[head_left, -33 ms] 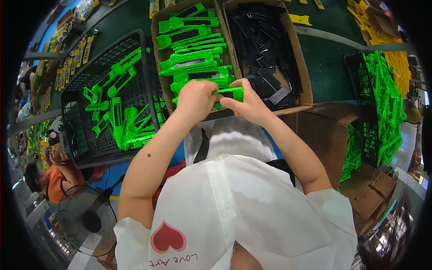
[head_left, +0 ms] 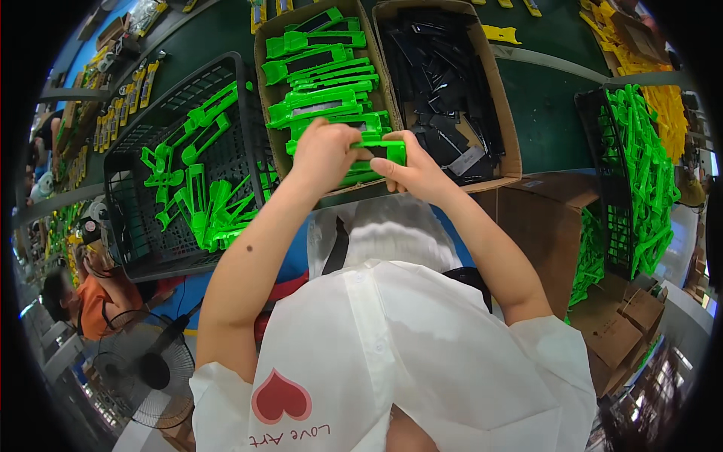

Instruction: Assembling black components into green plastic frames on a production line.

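A bright green plastic frame (head_left: 395, 151) with a dark panel in its opening is held between my two hands, over the near end of a cardboard box (head_left: 257, 62). My left hand (head_left: 325, 157) is closed on its left end. The fingers of my right hand (head_left: 419, 172) pinch its right end, the thumb lying across the front. Behind my hands, several more green frames (head_left: 324, 99) are stacked in the box, some with dark panels in them. Beside it on the right, a second cardboard box (head_left: 515, 151) holds loose black flat pieces (head_left: 437, 75).
On the left stands a black plastic crate (head_left: 124, 169) with scattered green frames. Another black crate (head_left: 619, 226) full of green parts is at the right, above cardboard cartons (head_left: 610, 331). A fan (head_left: 154, 369) and a person in orange (head_left: 94, 305) are at lower left.
The green frame has turned slightly in my hands, so its front edge shows more broadly. My left fingers have shifted a little along it; the boxes look the same.
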`<state>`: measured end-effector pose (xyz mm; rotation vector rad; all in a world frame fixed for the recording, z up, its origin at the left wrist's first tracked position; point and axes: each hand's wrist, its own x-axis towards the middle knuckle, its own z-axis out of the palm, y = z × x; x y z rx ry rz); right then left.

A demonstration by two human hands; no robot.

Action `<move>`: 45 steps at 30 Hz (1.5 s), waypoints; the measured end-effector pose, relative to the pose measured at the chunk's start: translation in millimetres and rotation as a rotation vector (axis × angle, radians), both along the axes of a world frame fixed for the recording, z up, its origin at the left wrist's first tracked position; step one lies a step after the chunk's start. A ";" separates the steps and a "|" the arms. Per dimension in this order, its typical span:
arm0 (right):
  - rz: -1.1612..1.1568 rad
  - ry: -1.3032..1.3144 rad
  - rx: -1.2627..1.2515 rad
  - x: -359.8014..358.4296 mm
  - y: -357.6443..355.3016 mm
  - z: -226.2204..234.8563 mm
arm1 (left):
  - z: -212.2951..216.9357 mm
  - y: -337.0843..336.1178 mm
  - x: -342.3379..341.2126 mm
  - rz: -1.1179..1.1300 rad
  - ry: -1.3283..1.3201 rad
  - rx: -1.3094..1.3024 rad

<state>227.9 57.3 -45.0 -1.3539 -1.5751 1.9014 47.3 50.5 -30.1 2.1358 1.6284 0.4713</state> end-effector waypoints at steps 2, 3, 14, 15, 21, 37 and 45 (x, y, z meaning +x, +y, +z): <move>-0.074 -0.058 0.143 7.4 6.4 -11.6 | -9.4 38.0 -20.0 -0.065 0.241 0.187; -0.057 -0.286 0.277 16.8 10.9 -12.7 | -5.2 50.5 -31.3 -0.038 0.344 0.204; -0.213 -1.044 0.711 98.8 0.2 -56.4 | -30.7 25.0 -182.9 0.686 -0.183 0.455; -0.261 -1.026 0.687 92.6 4.5 -52.3 | -44.6 10.1 -215.1 0.756 -0.085 0.415; -0.383 -1.029 0.642 92.6 2.9 -54.6 | -62.7 -63.4 -237.4 0.723 -0.115 -0.224; -0.436 -1.043 0.626 91.5 3.8 -60.3 | -96.3 -52.8 -154.8 0.340 -0.081 -0.169; -0.162 -1.064 0.561 99.1 8.7 -59.0 | -92.0 -52.6 -152.4 0.365 -0.087 -0.102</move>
